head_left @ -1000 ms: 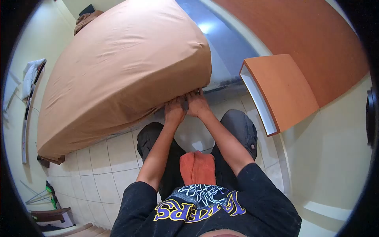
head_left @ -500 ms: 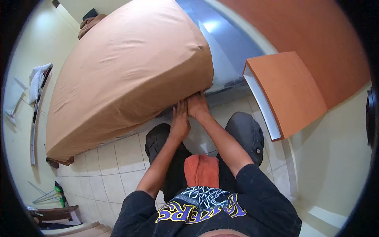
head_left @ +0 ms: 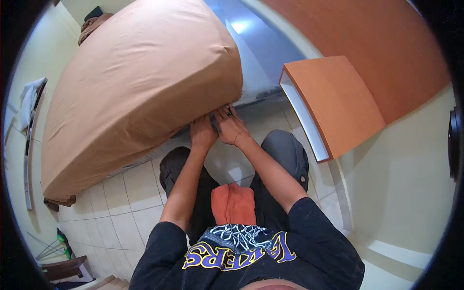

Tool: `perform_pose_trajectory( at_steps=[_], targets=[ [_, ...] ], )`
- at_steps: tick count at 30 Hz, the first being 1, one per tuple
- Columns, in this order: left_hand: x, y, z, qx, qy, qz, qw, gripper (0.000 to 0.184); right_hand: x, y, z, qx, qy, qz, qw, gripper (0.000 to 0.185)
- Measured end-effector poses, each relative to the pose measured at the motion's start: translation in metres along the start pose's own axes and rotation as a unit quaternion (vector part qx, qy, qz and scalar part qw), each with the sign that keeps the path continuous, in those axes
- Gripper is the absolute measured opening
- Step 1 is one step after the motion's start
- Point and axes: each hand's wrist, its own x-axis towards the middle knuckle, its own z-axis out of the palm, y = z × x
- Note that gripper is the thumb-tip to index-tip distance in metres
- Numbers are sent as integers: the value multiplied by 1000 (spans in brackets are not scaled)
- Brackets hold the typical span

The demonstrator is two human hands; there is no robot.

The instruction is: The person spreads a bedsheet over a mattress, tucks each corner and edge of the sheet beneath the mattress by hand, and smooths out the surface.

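A tan fitted sheet (head_left: 140,72) covers the mattress, with its corner toward the right and light wrinkles on top. Both hands are at the lower edge of the sheet near that corner. My left hand (head_left: 203,134) has its fingers stretched toward the edge, the tips hidden beneath the cloth. Just right of it, my right hand (head_left: 232,128) lies with fingers extended and slightly apart, touching the sheet's hem; a dark ring and a thin bracelet show on it. An orange cloth (head_left: 233,204) hangs at my waist between my knees.
A shiny grey-blue surface (head_left: 261,53) lies beyond the mattress corner. To the right, an orange-brown shelf box (head_left: 333,101) juts from a matching panel (head_left: 377,48). Pale floor tiles (head_left: 116,198) lie below the bed. A folded cloth bundle (head_left: 94,28) is at the far left.
The view has shifted, so the bed and shelf appear farther left. My left hand has moved up against the sheet's edge and a little away from my right hand, whose fingers have spread.
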Motion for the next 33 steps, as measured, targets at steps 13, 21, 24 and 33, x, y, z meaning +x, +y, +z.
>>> perform_pose_trajectory(
  at_steps=[13, 21, 24, 33],
  targets=[
    [43, -20, 23, -48, 92, 25, 994, 80, 78, 23, 39, -14, 99, 61, 993, 67],
    [-40, -32, -76, -286, -112, 125, 943, 52, -3, -18, -62, 137, -180, -3, 974, 54],
    [-61, -45, -202, -230, 77, 162, 956, 42, 8, -32, -130, 238, 24, -76, 968, 41],
    [-21, -142, -211, 81, 243, -55, 965, 51, 208, -25, -159, -101, 78, 90, 988, 56]
  ],
)
